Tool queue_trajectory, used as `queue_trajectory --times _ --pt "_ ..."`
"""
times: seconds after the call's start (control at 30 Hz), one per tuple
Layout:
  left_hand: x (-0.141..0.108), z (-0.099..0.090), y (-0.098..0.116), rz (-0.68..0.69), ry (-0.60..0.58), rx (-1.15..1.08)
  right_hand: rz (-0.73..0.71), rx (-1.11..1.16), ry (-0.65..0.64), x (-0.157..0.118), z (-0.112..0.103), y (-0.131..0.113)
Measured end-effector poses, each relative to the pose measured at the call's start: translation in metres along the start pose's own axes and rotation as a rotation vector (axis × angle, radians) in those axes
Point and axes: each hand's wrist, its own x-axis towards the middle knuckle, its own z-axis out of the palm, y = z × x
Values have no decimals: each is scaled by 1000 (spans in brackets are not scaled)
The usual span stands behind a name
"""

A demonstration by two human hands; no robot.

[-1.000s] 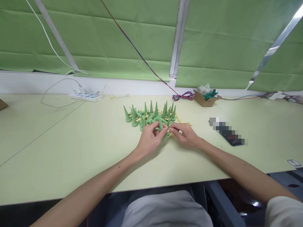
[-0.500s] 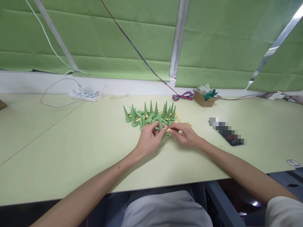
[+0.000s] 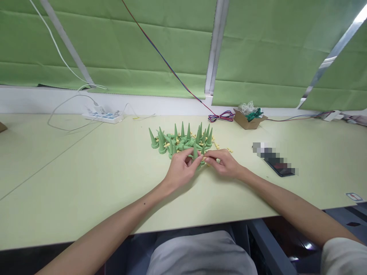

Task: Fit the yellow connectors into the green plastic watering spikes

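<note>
My left hand (image 3: pixel 183 167) is closed around a green plastic spike (image 3: pixel 195 151), a cone with a wider base, held point up. My right hand (image 3: pixel 222 162) pinches a small yellow plastic piece (image 3: pixel 204 159) against the side of that spike. The fingertips of both hands nearly meet, and they hide part of the joint. Right behind them lies a pile of green spikes (image 3: pixel 181 143), several upright and others on their sides. Small yellow pieces (image 3: pixel 216 145) are mixed into the pile and scattered at its right.
On the pale table (image 3: pixel 86 183), a power strip (image 3: pixel 104 117) with white cables sits at the back left. Coiled red and blue wire (image 3: pixel 222 116) and a cardboard box (image 3: pixel 249 121) of plastic wrap are at the back. A dark phone (image 3: pixel 279 167) lies to the right.
The spike in my left hand has shifted very slightly right and down, closer to the right fingers. The yellow piece shows less between the fingertips. The pile looks unchanged.
</note>
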Motion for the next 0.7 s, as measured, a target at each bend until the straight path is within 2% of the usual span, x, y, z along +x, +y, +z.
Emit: queue_trajectory --times 0.7 --pt "1 -3 -1 24 -18 19 -15 -10 -9 0 -1 0"
